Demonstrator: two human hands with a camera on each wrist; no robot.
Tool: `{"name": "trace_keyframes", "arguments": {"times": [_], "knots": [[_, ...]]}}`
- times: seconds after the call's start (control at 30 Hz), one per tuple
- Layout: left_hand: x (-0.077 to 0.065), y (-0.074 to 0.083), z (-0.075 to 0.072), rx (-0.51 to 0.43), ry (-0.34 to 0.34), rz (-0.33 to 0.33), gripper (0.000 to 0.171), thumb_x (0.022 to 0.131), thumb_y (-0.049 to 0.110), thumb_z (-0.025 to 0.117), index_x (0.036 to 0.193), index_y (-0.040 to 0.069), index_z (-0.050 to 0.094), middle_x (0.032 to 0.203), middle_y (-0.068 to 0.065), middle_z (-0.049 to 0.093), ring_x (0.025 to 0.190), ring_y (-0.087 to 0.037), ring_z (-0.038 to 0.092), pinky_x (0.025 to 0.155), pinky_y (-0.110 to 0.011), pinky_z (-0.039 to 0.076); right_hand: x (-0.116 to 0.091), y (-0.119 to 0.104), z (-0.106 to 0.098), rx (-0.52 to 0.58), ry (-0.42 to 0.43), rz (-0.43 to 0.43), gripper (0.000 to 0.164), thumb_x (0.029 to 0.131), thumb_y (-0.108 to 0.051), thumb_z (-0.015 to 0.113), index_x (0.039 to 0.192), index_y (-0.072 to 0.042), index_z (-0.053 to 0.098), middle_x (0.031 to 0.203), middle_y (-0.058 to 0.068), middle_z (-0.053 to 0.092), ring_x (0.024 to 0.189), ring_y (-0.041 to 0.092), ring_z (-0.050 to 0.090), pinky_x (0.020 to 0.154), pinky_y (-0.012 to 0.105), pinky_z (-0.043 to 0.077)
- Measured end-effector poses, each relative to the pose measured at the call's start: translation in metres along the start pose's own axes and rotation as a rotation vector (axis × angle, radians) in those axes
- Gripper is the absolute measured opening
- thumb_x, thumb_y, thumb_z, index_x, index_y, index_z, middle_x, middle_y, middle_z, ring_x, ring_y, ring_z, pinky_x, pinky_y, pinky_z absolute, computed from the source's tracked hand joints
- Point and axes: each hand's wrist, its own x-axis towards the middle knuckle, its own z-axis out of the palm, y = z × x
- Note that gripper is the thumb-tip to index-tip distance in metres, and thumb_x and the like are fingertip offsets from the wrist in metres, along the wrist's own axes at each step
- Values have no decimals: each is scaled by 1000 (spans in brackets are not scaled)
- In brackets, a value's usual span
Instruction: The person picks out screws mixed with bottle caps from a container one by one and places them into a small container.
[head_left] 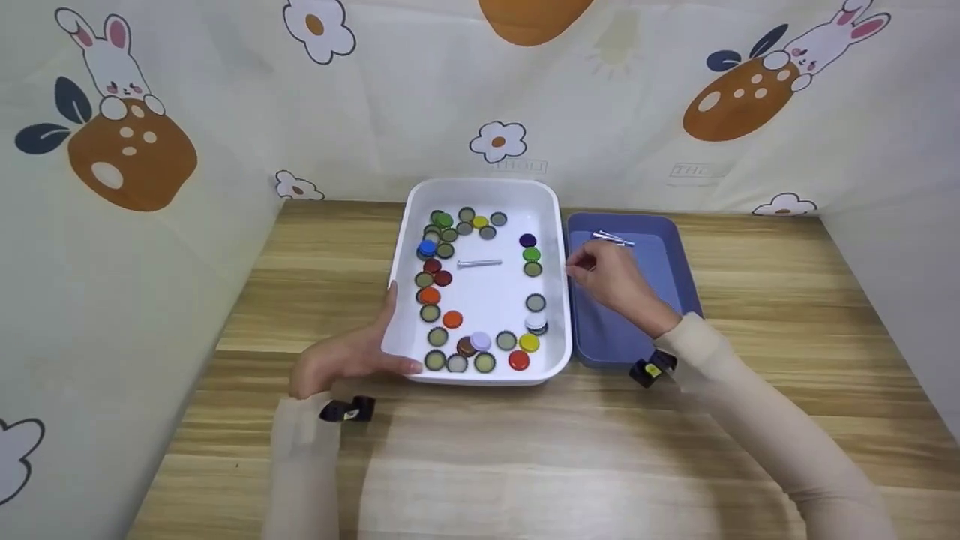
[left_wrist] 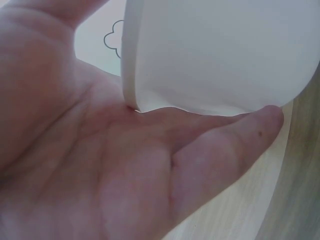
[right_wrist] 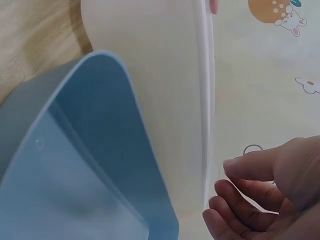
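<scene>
My left hand (head_left: 364,349) spans the near-left corner of a white tray (head_left: 564,315). Its digits lie fairly straight along the left and front sides, and in the left wrist view the palm (left_wrist: 125,165) touches the wall. Many bottle caps lie along the tray's inner sides, among them a red cap (head_left: 518,360) and a blue cap (head_left: 427,247). Amid them is a silver bolt (head_left: 480,263). Above the tray's right rim hovers my right hand (head_left: 611,277), fingers loosely bent. Thumb and forefinger are apart in the right wrist view, with nothing visible between them.
Against the white tray's right side stands a blue-grey tray (head_left: 667,262) with some silver bolts (head_left: 611,238) at its far end. Both sit on a wooden table (head_left: 480,450). A patterned cloth (head_left: 405,90) hangs behind and at the sides.
</scene>
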Motion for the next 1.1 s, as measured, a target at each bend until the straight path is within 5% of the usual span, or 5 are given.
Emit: {"name": "trace_keyframes", "arguments": {"times": [0.57, 0.8, 1.1], "knots": [[1, 5, -1, 10, 7, -11, 137, 77, 45, 84, 155, 28, -26, 169, -9, -14, 153, -30, 15, 128, -50, 5, -1, -21, 5, 32, -82, 34, 15, 93, -9, 68, 104, 1, 72, 103, 18, 72, 92, 27, 66, 79, 38, 58], [2, 1, -2, -27, -7, 51, 139, 77, 35, 85, 154, 19, -29, 168, -12, -14, 150, -33, 16, 127, -51, 3, -1, -26, 11, 59, -91, 3, 15, 90, -11, 70, 100, 0, 72, 102, 18, 72, 93, 27, 65, 78, 36, 56], [0, 0, -2, 27, 0, -5, 140, 78, 41, 84, 154, 16, -30, 168, -12, -17, 152, -32, 16, 127, -52, 6, 1, -41, 17, 54, -144, 34, 20, 90, -16, 73, 105, -3, 73, 110, 16, 71, 99, 28, 66, 84, 40, 59]]}}
